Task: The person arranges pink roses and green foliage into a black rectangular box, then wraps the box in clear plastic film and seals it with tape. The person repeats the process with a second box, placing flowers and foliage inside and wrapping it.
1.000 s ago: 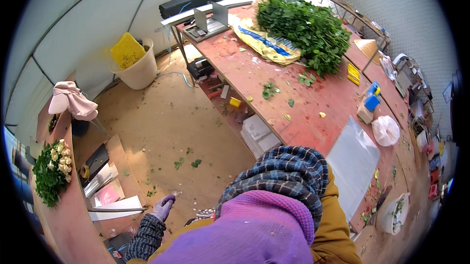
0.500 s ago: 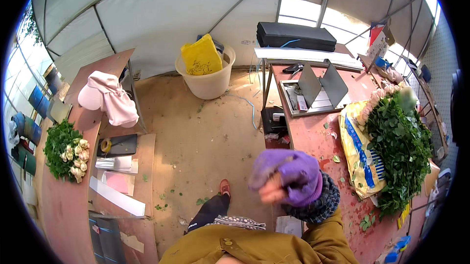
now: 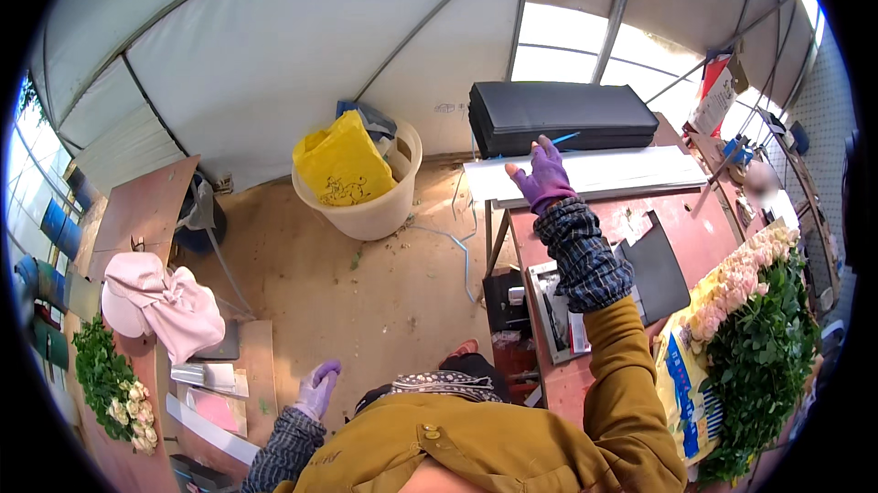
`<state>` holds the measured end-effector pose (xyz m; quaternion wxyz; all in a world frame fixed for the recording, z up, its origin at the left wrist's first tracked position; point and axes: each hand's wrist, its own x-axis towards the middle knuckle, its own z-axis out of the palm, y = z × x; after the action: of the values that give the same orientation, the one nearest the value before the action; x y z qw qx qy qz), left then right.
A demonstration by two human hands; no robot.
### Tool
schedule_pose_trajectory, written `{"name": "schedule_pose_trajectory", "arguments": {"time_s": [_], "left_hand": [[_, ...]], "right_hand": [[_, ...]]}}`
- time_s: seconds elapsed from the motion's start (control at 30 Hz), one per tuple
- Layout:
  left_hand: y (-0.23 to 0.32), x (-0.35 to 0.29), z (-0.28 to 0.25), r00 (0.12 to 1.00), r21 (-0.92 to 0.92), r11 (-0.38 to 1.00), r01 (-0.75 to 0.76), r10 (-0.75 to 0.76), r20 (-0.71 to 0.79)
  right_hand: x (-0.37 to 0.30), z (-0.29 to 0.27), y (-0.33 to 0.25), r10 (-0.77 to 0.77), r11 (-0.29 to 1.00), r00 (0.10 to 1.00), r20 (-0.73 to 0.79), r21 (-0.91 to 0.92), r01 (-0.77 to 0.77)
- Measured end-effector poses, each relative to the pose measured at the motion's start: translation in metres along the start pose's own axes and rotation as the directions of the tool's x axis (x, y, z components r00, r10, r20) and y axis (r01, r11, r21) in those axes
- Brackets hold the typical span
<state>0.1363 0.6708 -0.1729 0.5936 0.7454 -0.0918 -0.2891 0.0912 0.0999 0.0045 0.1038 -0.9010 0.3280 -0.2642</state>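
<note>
My right hand [image 3: 543,175], in a purple glove with bare fingertips, reaches over the right-hand table with thumb and fingers apart. Its fingertips overlap the front edge of a stack of black sheets [image 3: 562,109] bound with blue cord. Below them lies a stack of long white sheets [image 3: 622,169]; whether the hand touches either stack I cannot tell. Under my right forearm is a metal tray [image 3: 547,296] with an upright grey plate [image 3: 660,272], partly covered by the sleeve. My left hand [image 3: 318,390], also purple-gloved, hangs low over the floor, empty with its fingers loosely extended.
Pink roses with dense green leaves [image 3: 759,365] lie on yellow packaging [image 3: 681,392] at the right. A white tub [image 3: 366,219] holds a yellow bag [image 3: 343,164]. On the left table are a pink cap [image 3: 165,301] and a bunch of cream roses [image 3: 133,415].
My right hand has moved from in front of my body up and forward to the stacked sheets. My left hand has come into view at lower left. The view has shifted.
</note>
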Motion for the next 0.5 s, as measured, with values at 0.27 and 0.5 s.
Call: {"name": "schedule_pose_trajectory", "arguments": {"time_s": [0.27,0.5], "left_hand": [[0.041,0.080,0.035,0.991,0.083,0.987,0.134,-0.136,0.019],[0.201,0.256,0.107,0.832,0.134,0.988,0.076,-0.137,0.538]], "right_hand": [[0.152,0.085,0.017,0.238,0.967,0.944,0.227,-0.151,-0.207],[0.148,0.120,-0.014,0.109,0.987,0.992,0.058,0.110,-0.115]]}}
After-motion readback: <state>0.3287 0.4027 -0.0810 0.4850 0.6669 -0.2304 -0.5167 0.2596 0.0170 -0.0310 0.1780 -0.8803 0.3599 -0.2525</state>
